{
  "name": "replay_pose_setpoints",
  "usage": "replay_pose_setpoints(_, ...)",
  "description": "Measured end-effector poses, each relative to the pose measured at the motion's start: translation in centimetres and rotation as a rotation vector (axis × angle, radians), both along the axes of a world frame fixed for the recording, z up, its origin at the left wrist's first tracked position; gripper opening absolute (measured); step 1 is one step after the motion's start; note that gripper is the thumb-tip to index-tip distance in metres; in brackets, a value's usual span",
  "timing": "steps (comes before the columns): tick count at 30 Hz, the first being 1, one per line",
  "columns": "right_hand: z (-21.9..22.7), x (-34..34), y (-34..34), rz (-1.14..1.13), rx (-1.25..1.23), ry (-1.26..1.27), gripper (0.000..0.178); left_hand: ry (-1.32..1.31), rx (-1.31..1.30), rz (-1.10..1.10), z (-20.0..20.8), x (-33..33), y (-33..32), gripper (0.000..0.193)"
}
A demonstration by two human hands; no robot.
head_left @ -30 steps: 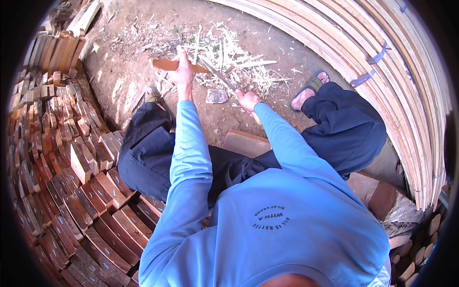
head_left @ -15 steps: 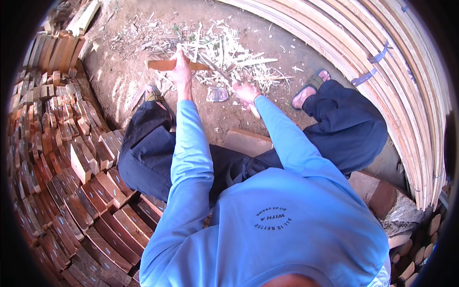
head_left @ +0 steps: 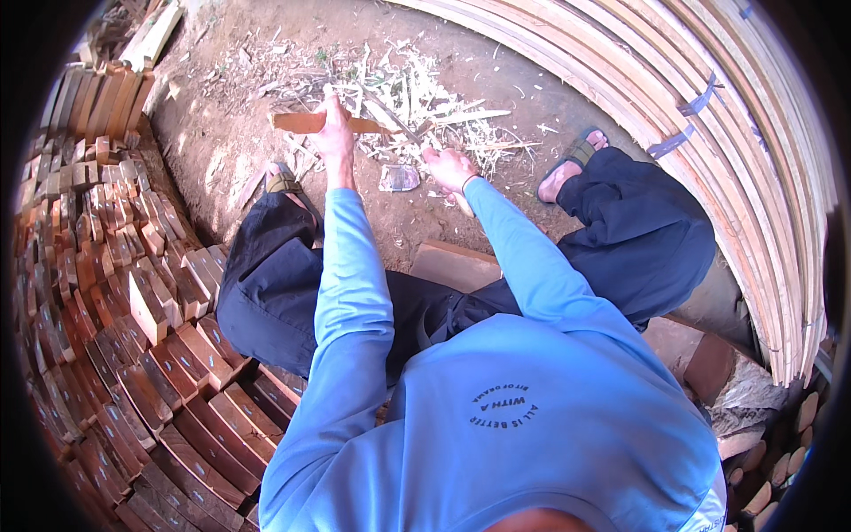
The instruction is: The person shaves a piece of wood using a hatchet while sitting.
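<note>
My left hand (head_left: 334,140) is closed around a flat brown strip of wood (head_left: 297,122), which lies crosswise and sticks out on both sides of the grip. To its right, my right hand (head_left: 449,168) grips a knife (head_left: 390,115) with a long dark blade. That blade slants up and left from the fist toward the strip's right end; whether the two touch I cannot tell. A pale handle end shows below the fist. Both hands are held out over the ground between my feet.
Pale wood shavings (head_left: 425,89) litter the dirt beyond my hands. A small crumpled packet (head_left: 399,178) lies between my wrists. Stacked wooden blocks (head_left: 115,293) crowd the left side. Long bundled strips (head_left: 638,71) curve along the right. A brick-like block (head_left: 454,266) sits between my legs.
My right hand and the knife have shifted slightly left and up toward the wood strip. My left hand keeps its hold, almost unmoved.
</note>
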State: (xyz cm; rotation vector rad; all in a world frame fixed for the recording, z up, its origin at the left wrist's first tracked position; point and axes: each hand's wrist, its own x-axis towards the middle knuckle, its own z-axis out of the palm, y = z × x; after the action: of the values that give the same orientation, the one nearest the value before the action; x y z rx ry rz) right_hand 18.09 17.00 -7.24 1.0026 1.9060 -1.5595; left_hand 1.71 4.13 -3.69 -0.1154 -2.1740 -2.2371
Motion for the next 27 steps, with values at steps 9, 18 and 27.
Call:
replay_pose_setpoints(9, -1.3, 0.0, 0.2, 0.104, 0.09, -0.098, 0.067, 0.018, 0.003, -0.051, -0.5, -0.5, 0.2, 0.035)
replay_pose_setpoints(18, -6.7, 1.8, -1.6, 0.125, 0.264, -0.073, 0.071, -0.017, -0.14, -0.014, -0.5, 0.1, 0.5, 0.034)
replay_pose_setpoints(27, -3.0, 1.9, -1.0, 0.16, 0.18, -0.015, 0.075, -0.041, -0.008, -0.001, -0.6, -0.1, 0.0, 0.037)
